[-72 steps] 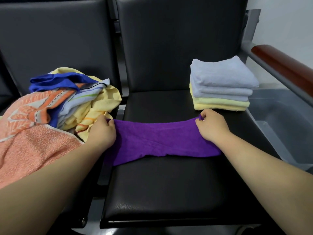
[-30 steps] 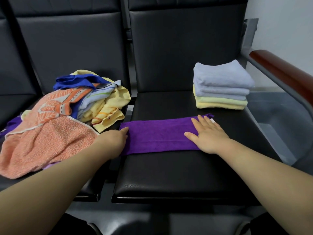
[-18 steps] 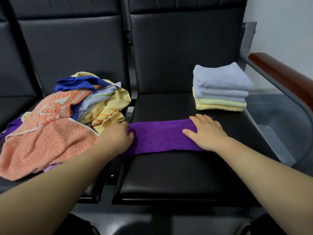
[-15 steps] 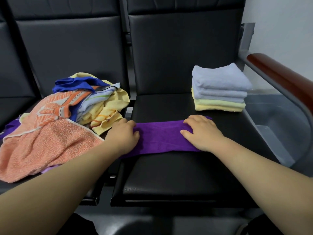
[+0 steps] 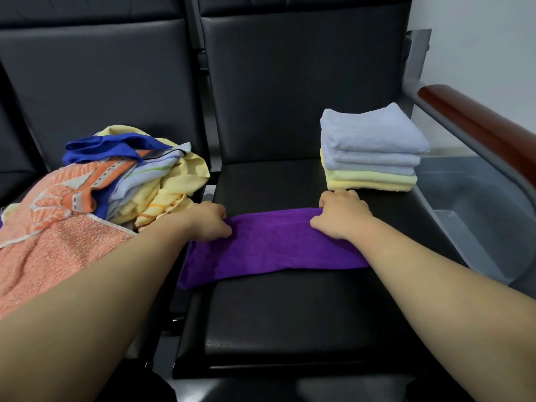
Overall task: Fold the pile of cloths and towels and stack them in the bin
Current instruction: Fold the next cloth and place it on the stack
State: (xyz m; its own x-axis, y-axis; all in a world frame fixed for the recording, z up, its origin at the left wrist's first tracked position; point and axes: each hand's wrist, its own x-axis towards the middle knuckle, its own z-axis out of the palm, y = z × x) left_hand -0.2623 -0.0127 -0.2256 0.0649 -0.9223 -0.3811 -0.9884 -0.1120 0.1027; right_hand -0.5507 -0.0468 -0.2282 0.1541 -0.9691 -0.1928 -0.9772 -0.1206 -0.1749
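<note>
A purple towel (image 5: 269,250) lies as a long folded strip across the black seat (image 5: 290,320). My left hand (image 5: 207,221) grips its far edge near the left end, fingers curled. My right hand (image 5: 340,217) grips the far edge near the right end. A folded stack (image 5: 371,146) of light blue towels on yellow ones stands at the seat's back right. The unfolded pile (image 5: 95,187) of orange, blue and yellow cloths covers the seat to the left. The grey bin (image 5: 470,204) sits on the floor right of the seat.
A metal armrest with a reddish wooden top (image 5: 475,132) runs above the bin on the right. Black seat backs (image 5: 301,82) rise behind both seats. A gap with a metal joint separates the two seats.
Both hands went from pressing flat on the purple strip to gripping its far edge, closer together. The strip's near edge now lies lower and slanted on the seat.
</note>
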